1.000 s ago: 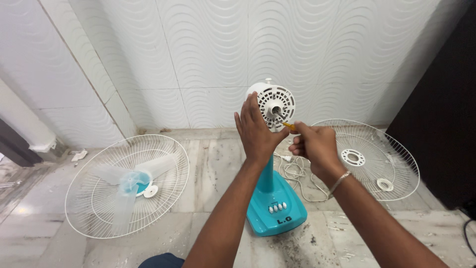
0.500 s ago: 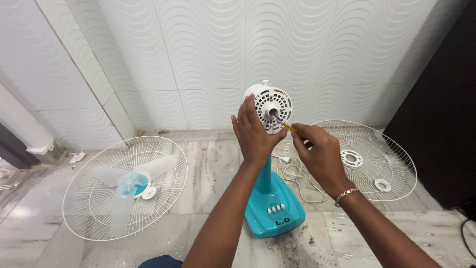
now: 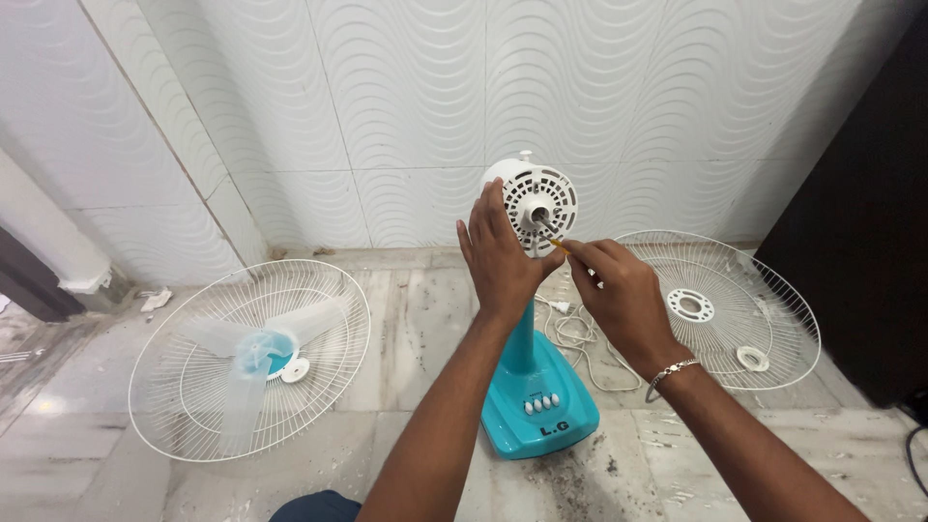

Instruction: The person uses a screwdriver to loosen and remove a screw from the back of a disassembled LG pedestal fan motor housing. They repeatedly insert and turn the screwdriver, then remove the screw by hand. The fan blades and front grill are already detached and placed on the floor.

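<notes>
A pedestal fan stands on the floor with a teal base (image 3: 539, 411) and a white motor head (image 3: 541, 198), its guards and blades taken off. My left hand (image 3: 498, 253) grips the left side of the motor head. My right hand (image 3: 619, 290) holds a thin yellow-handled screwdriver (image 3: 555, 239), whose tip points at the shaft in the middle of the motor face. A bracelet sits on my right wrist.
A white wire guard (image 3: 246, 353) lies on the floor at left with the translucent blue blade (image 3: 253, 353) in it. A second wire guard (image 3: 720, 309) lies at right. A white cord (image 3: 570, 333) is coiled behind the base. A dark cabinet (image 3: 860, 232) stands at right.
My right hand has shifted down and to the right, bringing the screwdriver tip toward the centre of the motor face. My left hand stays on the motor head.
</notes>
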